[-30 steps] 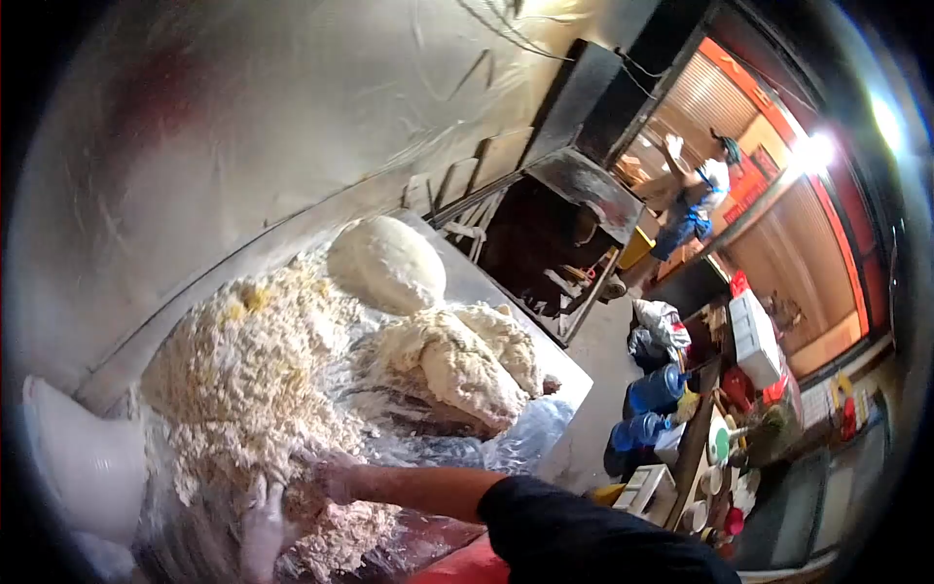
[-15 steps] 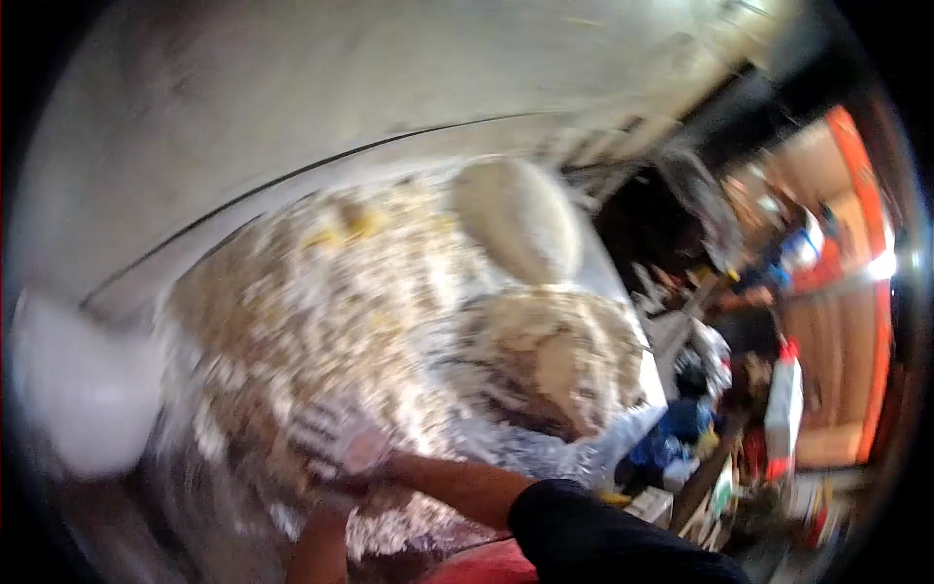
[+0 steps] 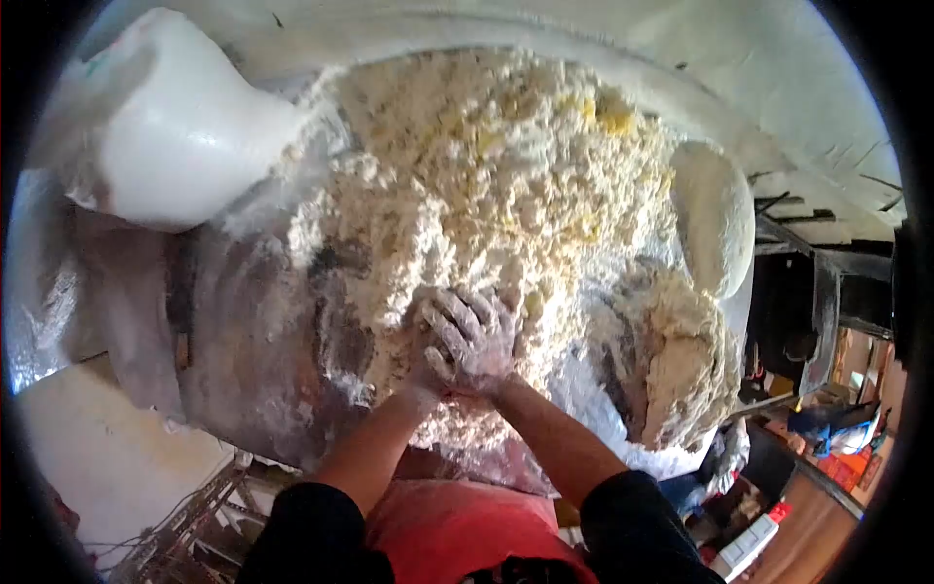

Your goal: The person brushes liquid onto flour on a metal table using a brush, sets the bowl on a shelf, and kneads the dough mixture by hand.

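A wide heap of shaggy, crumbly dough [image 3: 506, 185] with yellow patches covers the middle of the floured table [image 3: 248, 375]. My right hand [image 3: 474, 336], coated in flour, lies with its fingers spread on the heap's near edge. Under and beside it is my left hand [image 3: 424, 376]; its fingers are mostly hidden by the right hand and the dough. To the right lies a rough lump of dough [image 3: 686, 375], and behind that a smooth, pale oval mass [image 3: 715, 219].
A large white container [image 3: 185, 127] lies tilted at the back left, its narrower end against the heap. A wall [image 3: 778, 78] runs behind the table. At lower right are a white box [image 3: 747, 547], bags and a person in blue [image 3: 846, 438].
The view has swung round to face the heap squarely. My right hand now lies over my left at the near edge; earlier the hands were apart, with the right arm reaching across.
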Tool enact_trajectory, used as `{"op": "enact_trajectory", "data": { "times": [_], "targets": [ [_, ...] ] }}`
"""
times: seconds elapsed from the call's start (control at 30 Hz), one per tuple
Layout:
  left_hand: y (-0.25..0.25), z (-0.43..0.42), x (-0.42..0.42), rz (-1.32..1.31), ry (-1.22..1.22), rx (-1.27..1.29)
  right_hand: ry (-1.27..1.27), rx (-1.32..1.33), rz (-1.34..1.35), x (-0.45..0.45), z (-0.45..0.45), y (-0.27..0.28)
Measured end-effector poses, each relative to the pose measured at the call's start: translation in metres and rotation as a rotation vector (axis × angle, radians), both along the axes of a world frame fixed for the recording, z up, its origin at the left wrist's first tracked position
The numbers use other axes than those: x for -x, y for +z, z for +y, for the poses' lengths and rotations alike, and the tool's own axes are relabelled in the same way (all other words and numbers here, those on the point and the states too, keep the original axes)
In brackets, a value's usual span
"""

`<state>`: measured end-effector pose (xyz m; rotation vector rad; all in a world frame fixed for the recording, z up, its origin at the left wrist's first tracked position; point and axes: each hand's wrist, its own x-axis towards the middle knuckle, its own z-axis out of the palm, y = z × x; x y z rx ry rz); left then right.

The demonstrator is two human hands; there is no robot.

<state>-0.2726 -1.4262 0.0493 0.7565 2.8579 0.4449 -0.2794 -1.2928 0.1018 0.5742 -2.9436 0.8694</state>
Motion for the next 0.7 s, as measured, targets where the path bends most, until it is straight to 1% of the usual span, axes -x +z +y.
{"op": "enact_trajectory", "data": {
  "times": [0.03,0.07,0.1,0.13,0.2,0.23,0.27,0.3,0.33,0.4,0.47,0.5,0.57,0.6,0.63,0.67,0.7],
  "targets": [
    [-0.005,-0.001,-0.002,-0.018,0.002,0.097,0.011,0.001,0.032,0.004,0.0,-0.005],
    [-0.005,-0.001,-0.009,-0.075,-0.041,0.29,0.016,0.002,0.067,0.003,0.0,-0.002],
    [0.002,0.002,-0.006,-0.127,-0.125,0.488,0.028,-0.013,0.036,0.003,0.0,0.0],
    [0.008,0.002,-0.003,-0.127,-0.197,0.56,0.034,-0.03,0.006,0.005,0.002,0.001],
    [0.043,-0.007,0.033,0.1,-0.265,-0.047,-0.136,0.275,0.1,0.001,0.02,0.001],
    [0.05,-0.014,0.042,0.031,-0.085,-0.438,-0.249,0.434,0.155,0.001,0.034,0.003],
    [0.056,-0.022,0.051,0.007,0.033,-0.869,-0.366,0.317,0.133,0.013,0.055,0.01],
    [0.054,-0.025,0.051,-0.159,0.202,-0.955,-0.487,0.192,0.108,0.027,0.072,0.019],
    [0.05,-0.03,0.051,-0.309,0.387,-1.056,-0.668,0.282,-0.34,0.036,0.079,0.022],
    [0.039,-0.027,0.061,-0.173,0.557,-0.828,-0.562,0.285,-0.522,0.051,0.06,0.016],
    [0.016,-0.01,0.089,-0.065,0.663,-0.611,-0.461,-0.005,-0.516,0.062,0.045,0.013],
    [0.001,0.0,0.102,-0.027,0.687,-0.504,-0.445,-0.157,-0.526,0.061,0.045,-0.009],
    [-0.031,-0.008,0.112,0.263,0.427,-0.423,-0.464,-0.249,-0.534,0.061,0.042,-0.03],
    [-0.012,-0.002,0.112,0.181,0.48,-0.455,-0.489,-0.271,-0.547,0.063,0.047,-0.035],
    [0.009,0.001,0.117,0.123,0.538,-0.48,-0.403,-0.29,-0.403,0.069,0.048,-0.037],
    [0.004,-0.005,0.124,0.246,0.473,-0.358,-0.357,-0.295,-0.317,0.071,0.047,-0.041],
    [-0.021,-0.016,0.126,0.261,0.47,-0.364,-0.312,-0.304,-0.229,0.073,0.045,-0.044]
  ]
}}
